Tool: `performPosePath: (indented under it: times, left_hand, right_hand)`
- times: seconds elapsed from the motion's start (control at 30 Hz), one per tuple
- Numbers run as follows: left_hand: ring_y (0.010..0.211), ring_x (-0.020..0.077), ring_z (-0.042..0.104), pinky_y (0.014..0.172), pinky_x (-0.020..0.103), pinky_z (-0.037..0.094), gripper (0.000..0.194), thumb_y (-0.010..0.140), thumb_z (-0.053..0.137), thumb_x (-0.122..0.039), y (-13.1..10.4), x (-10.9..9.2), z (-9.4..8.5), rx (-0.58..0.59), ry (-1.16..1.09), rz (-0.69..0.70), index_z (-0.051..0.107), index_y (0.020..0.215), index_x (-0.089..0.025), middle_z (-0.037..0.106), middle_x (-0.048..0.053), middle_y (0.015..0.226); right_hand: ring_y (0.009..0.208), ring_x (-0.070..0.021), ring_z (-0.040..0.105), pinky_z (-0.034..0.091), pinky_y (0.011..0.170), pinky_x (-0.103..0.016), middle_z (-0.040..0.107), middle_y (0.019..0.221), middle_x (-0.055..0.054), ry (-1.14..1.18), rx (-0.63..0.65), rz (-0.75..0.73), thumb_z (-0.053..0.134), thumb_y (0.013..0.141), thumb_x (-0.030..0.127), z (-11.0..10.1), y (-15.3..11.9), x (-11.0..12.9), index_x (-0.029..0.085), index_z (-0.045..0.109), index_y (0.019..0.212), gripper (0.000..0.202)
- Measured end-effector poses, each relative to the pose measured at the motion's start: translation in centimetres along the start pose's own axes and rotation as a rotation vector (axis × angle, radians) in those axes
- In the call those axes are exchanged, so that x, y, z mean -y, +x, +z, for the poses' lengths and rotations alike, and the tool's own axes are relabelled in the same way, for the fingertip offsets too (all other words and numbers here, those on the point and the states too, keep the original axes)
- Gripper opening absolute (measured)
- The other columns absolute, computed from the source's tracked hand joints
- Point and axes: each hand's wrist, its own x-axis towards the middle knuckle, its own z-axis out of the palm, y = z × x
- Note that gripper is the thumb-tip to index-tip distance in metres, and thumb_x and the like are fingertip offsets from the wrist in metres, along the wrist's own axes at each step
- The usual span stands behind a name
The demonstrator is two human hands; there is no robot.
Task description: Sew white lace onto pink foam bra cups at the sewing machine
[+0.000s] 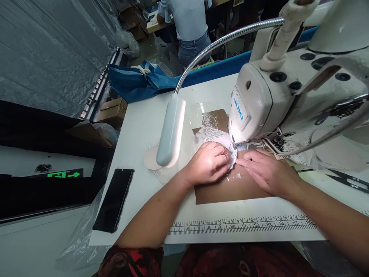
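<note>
A white sewing machine (256,104) stands at the right, its needle area low and close to both hands. Printed white fabric (211,134) lies under and left of the machine head. My left hand (211,163) is closed on the edge of this fabric, fingers bent and pressed together. Across from it, my right hand (266,171) rests low over the brown sheet (225,192), its index finger stretched toward the fabric edge by the needle. Whether the right fingers pinch the fabric is hard to make out.
A lamp (172,130) on a bendable metal neck hangs left of the machine. On the white table (138,134) lie a black phone (113,200) and thread snips (350,181). A printed ruler (239,227) runs along the front edge. A seated person (190,27) is beyond.
</note>
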Motion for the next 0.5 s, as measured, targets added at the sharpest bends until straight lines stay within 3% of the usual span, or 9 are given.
performPosePath:
  times: [0.17,0.5]
  left_hand:
    - [0.08,0.0175,0.052,0.081,0.034,0.041,0.028,0.095,0.048,-0.031,0.01,-0.08,-0.07,0.075,0.108,0.064,0.07,0.082,-0.019,0.062,0.005,0.08]
    - [0.075,0.0166,0.049,0.083,0.034,0.038,0.031,0.099,0.042,-0.033,-0.07,-0.5,0.06,0.11,0.23,0.035,0.07,0.092,-0.02,0.059,0.003,0.074]
  right_hand:
    - [0.088,-0.0179,0.062,0.044,0.082,-0.033,0.071,0.098,-0.004,0.024,-0.056,0.032,0.046,0.091,0.013,-0.3,0.19,-0.03,0.02,0.068,0.109,0.029]
    - [0.083,-0.0185,0.059,0.044,0.077,-0.033,0.068,0.089,-0.004,0.057,-0.006,0.067,0.044,0.09,0.015,-0.77,0.38,0.1,0.024,0.07,0.103,0.03]
